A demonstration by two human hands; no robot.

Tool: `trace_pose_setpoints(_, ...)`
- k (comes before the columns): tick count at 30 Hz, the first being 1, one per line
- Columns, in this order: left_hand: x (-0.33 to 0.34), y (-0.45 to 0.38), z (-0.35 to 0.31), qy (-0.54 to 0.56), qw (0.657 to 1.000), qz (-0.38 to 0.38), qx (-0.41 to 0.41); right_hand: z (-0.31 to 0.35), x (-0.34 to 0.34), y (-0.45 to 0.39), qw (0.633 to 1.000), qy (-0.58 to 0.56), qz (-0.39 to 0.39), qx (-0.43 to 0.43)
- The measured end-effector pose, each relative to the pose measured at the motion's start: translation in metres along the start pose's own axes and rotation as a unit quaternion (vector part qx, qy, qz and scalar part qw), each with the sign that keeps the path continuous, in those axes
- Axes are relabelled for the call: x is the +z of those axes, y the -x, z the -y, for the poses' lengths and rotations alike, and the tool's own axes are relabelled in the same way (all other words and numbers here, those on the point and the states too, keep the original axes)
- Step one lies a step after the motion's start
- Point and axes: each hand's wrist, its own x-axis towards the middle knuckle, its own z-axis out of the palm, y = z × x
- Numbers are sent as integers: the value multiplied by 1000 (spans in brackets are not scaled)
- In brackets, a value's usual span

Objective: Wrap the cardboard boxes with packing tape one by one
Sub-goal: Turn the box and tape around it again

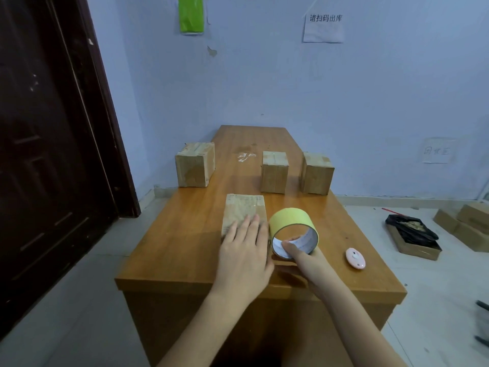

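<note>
Pressing flat on the nearest box (pixel 244 213), the left hand (pixel 244 254) is lying with fingers straight across its top, pinning it to the table (pixel 185 247). Just beside it, the right hand (pixel 300 256) is gripping the roll of tape (pixel 293 230), thumb hooked inside the core, the roll touching the box's right side. Three more boxes (pixel 195 168) (pixel 274 172) (pixel 316 172) are standing farther back, well apart from the hands, waiting their turn.

As I judge it, the risk is sitting in the pull. If the roll is being drawn away while the flat palm is only resting lightly, the light box may be sliding or tipping with it, and the strip may be landing crooked or wrinkling. The free end could also be folding back and sticking to itself. A small pink gadget (pixel 355 258) is lying near the right forearm and might be getting knocked off the edge.
</note>
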Motion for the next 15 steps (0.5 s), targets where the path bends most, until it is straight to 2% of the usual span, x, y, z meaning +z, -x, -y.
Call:
trace_pose_setpoints(3, 1, -1, 5, 21, 999, -25, -14, -1, -1, -2, 1000, 9, 5, -5)
trace_pose_setpoints(6, -4, 0, 13, 106, 994, -8, 1, -3, -2, -2, 1000, 1, 21, -3)
trace_pose_setpoints(8, -11, 0, 20, 217, 975, -2, -50, -3, -2, -2, 1000, -10, 19, 3)
trace_pose_setpoints(9, -13, 2, 26, 232, 970, -15, -70, -4, -2, -2, 1000, -12, 19, 6)
trace_pose_setpoints(11, -14, 8, 35, 139, 987, -17, -75, -4, -3, -2, 1000, -10, 22, 8)
trace_pose_setpoints(13, -11, 14, 39, 48, 998, -5, -43, -4, -3, -2, 1000, -7, 27, 4)
trace_pose_setpoints(15, -10, 13, 38, 29, 999, 10, -32, -3, -2, -2, 1000, -5, 29, 3)
